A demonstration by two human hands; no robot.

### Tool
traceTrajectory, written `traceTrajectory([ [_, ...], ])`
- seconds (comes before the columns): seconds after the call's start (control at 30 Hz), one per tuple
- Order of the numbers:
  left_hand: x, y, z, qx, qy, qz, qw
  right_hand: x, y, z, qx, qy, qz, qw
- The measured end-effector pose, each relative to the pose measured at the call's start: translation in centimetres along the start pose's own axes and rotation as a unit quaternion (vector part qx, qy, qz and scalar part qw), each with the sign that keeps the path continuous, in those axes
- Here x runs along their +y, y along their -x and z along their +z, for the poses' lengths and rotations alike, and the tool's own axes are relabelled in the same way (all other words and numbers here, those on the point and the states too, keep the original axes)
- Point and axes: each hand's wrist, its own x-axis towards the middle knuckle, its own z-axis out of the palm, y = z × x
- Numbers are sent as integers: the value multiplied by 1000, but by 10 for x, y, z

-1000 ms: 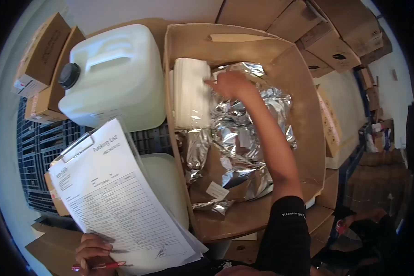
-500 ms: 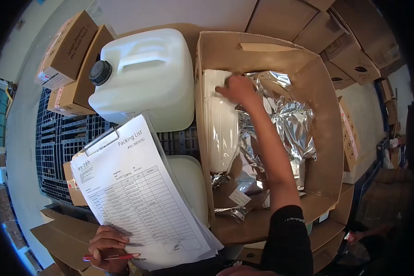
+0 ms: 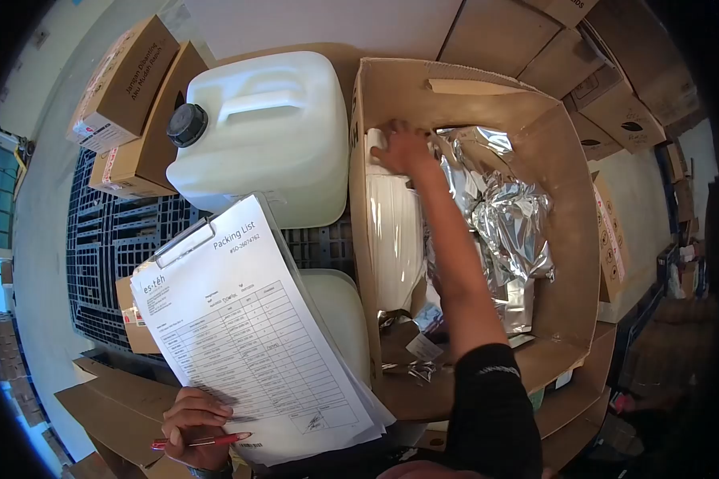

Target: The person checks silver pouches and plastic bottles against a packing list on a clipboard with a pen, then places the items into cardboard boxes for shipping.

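My left hand [image 3: 196,425] grips the lower left edge of a clipboard [image 3: 185,243], with a red pen [image 3: 204,441] also between its fingers. The clipboard carries a printed packing list [image 3: 252,335]. Inside a large open cardboard box [image 3: 563,311], my right hand [image 3: 405,150] lies over the far end of a long, white, plastic-wrapped stack [image 3: 395,239]. Its fingers are spread and seem to touch the stack, whose exact kind I cannot make out. Crumpled silver foil pouches [image 3: 515,219] fill the box's middle and right. A small white label [image 3: 423,346] lies near the front.
A white jerrycan [image 3: 260,136] with a black cap stands left of the box, and a second one [image 3: 335,307] is partly behind the clipboard. Both are by a black plastic pallet [image 3: 108,255]. Closed cartons [image 3: 128,84] sit at far left; more cartons [image 3: 615,104] are stacked behind.
My right hand has opened, its fingers spreading over the stack's far end. The whole view has shifted slightly. My left hand keeps the clipboard and pen.
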Motion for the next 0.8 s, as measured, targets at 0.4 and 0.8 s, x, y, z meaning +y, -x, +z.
traceTrajectory([
  [0.4,5,0,3,-7,-35,-17,999,-26,13,-55,-220,-81,10,972],
  [0.8,3,-1,6,24,-43,-14,999,-27,-8,-9,-151,0,-20,988],
])
